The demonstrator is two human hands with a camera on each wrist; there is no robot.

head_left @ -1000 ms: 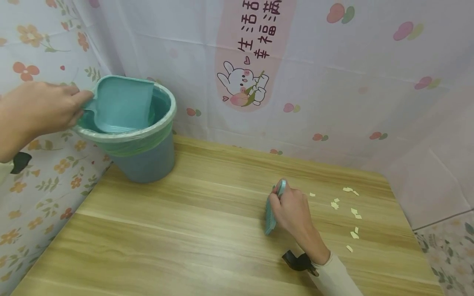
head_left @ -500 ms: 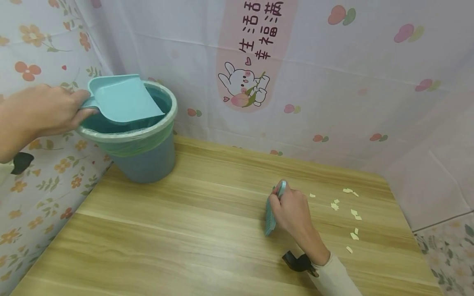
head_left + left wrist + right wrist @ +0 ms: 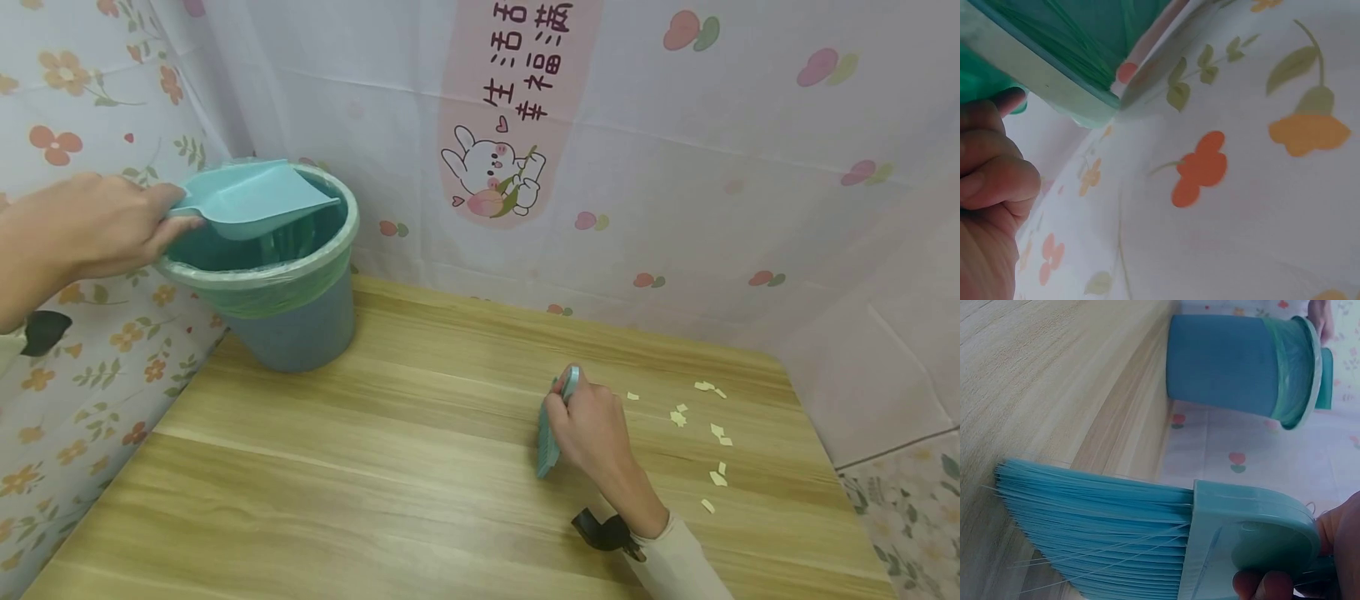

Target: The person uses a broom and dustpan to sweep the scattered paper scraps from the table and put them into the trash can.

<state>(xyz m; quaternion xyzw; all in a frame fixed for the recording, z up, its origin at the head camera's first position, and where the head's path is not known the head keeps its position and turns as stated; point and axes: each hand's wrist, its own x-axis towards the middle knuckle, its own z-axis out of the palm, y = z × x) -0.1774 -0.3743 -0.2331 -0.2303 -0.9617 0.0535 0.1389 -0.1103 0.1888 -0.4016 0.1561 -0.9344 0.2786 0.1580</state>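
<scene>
At the far left of the head view, my left hand (image 3: 97, 221) grips the handle of a light teal dustpan (image 3: 255, 196). The pan lies over the mouth of a blue-grey bin (image 3: 300, 333), whose rim carries a green plastic liner (image 3: 300, 283). No scraps show on the pan's visible face. On the table my right hand (image 3: 596, 425) holds a small teal hand brush (image 3: 548, 442) with its bristles down. In the right wrist view the blue bristles (image 3: 1097, 525) touch the wood. The left wrist view shows curled fingers (image 3: 1000, 181) beside the bin's rim; the dustpan handle is hidden there.
Several pale yellow paper scraps (image 3: 678, 415) lie on the wooden table (image 3: 375, 467) to the right of the brush. A printed curtain (image 3: 360, 100) hangs behind the table, and a floral cloth (image 3: 60, 383) covers the left side.
The dustpan has tipped from steeply upright inside the bin's mouth to nearly flat above it, its front lip now pointing right. My right hand and the brush have stayed in place.
</scene>
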